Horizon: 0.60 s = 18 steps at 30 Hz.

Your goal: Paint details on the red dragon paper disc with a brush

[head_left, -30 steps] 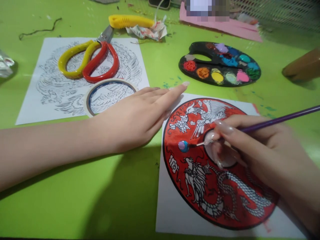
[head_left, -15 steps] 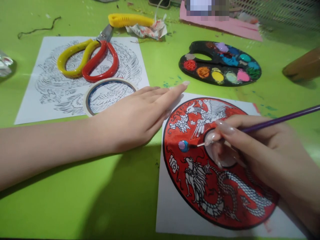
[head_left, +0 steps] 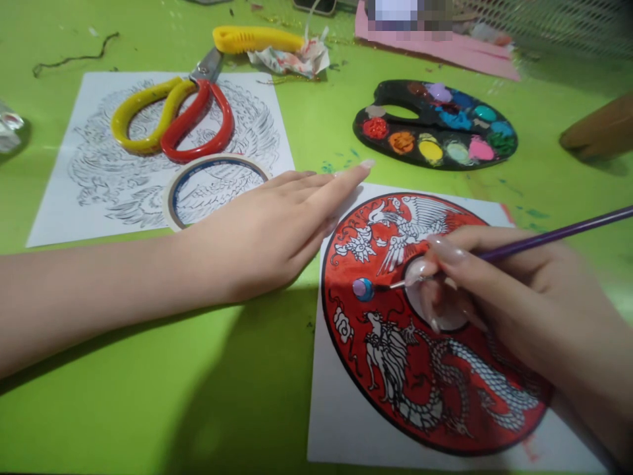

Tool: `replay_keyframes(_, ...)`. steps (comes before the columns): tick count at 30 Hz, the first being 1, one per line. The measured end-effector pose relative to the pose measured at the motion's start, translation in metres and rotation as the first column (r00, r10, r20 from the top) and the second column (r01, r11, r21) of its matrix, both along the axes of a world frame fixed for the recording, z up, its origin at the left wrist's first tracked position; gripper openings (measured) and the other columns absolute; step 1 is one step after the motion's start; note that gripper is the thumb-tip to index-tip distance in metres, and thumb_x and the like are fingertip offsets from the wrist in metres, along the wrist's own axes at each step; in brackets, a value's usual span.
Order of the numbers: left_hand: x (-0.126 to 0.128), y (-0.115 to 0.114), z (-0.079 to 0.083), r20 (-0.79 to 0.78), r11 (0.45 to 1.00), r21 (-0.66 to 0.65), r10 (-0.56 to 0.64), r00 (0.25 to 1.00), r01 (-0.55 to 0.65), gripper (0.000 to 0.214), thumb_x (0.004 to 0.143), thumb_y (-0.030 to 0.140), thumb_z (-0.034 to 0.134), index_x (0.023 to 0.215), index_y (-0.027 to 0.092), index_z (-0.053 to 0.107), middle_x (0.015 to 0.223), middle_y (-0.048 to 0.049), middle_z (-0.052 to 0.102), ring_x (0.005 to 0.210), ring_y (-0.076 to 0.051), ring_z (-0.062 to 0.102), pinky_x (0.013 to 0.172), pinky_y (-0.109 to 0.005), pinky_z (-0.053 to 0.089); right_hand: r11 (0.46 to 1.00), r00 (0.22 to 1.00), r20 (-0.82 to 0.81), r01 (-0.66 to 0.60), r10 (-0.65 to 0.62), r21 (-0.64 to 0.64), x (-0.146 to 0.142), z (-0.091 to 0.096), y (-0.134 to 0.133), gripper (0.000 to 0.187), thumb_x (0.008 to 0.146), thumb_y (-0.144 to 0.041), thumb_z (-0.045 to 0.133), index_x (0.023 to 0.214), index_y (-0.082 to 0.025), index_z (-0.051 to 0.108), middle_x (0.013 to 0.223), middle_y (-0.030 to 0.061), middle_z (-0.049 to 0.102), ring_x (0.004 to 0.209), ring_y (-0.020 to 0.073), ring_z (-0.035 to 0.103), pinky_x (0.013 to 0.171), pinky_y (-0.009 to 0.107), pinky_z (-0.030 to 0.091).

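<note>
Pinched in my right hand (head_left: 504,290) is a thin paintbrush (head_left: 558,234) with a purple handle. Its dark tip touches the right edge of a small purple-and-blue ball (head_left: 363,289) on a printed picture. That picture (head_left: 346,389) is a ring painted red, with a white phoenix and dragon, on white paper. My left hand (head_left: 291,221) lies flat, fingers stretched, its fingertips at the paper's upper left edge. Beside its wrist, a roll of tape (head_left: 171,198) rests on a second sheet (head_left: 54,204) of line drawing, partly covered by the hand.
Scissors (head_left: 198,125) with yellow and red handles lie on the second sheet, next to a yellow-handled cutter (head_left: 257,41) and crumpled paper (head_left: 291,61). Above the picture sits a black palette (head_left: 430,122) of several paints. A brown object (head_left: 598,128) stands right, pink paper (head_left: 440,49) behind.
Almost nothing differs. The brush tip stays at the ball's edge and both hands hold their places; the whole view shifts very slightly.
</note>
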<state>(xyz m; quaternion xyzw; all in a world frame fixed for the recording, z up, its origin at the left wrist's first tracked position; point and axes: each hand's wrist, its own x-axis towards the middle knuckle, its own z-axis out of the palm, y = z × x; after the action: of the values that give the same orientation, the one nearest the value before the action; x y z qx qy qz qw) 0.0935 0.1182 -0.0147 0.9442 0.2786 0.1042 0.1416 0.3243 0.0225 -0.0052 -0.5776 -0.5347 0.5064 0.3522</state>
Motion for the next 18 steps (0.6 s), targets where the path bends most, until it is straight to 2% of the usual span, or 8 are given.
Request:
replay_keyframes(6, 0.0008, 0.0006, 0.0003, 0.008, 1.000, -0.006, -0.007, 1.000, 0.007, 0.054, 0.099, 0.023, 0.025, 0.151, 0.007, 0.027, 0.147, -0.0147, 0.048, 0.133, -0.026, 0.050, 0.112, -0.042, 0.040, 0.998, 0.998, -0.012, -0.057, 0.057, 0.012, 0.0012, 0.0018, -0.0008, 0.019, 0.093, -0.033, 0.062, 0.078, -0.028, 0.074, 0.061, -0.0027, 0.065, 0.050, 0.0064, 0.060, 0.045, 0.010, 0.047)
replay_keyframes(11, 0.0007, -0.0010, 0.0007, -0.005, 1.000, -0.015, 0.009, 1.000, -0.009, 0.054, 0.100, 0.025, 0.025, 0.151, 0.009, 0.026, 0.148, -0.0132, 0.048, 0.134, -0.025, 0.049, 0.113, -0.040, 0.039, 1.000, 0.996, -0.083, 0.011, -0.012, -0.008, 0.0023, -0.0015, 0.0002, 0.018, 0.092, -0.033, 0.062, 0.078, -0.026, 0.071, 0.060, -0.0022, 0.064, 0.049, 0.0076, 0.060, 0.045, 0.011, 0.048)
replay_keyframes(18, 0.0012, -0.0004, 0.0012, -0.003, 1.000, -0.029, 0.008, 1.000, -0.008, 0.055, 0.099, 0.024, 0.026, 0.151, 0.010, 0.027, 0.147, -0.0142, 0.049, 0.133, -0.027, 0.049, 0.112, -0.045, 0.041, 1.000, 1.000, -0.005, -0.023, 0.023, -0.004, 0.0014, 0.0010, -0.0003, 0.016, 0.091, -0.031, 0.064, 0.077, -0.027, 0.073, 0.061, -0.0017, 0.065, 0.051, 0.0081, 0.061, 0.045, 0.012, 0.047)
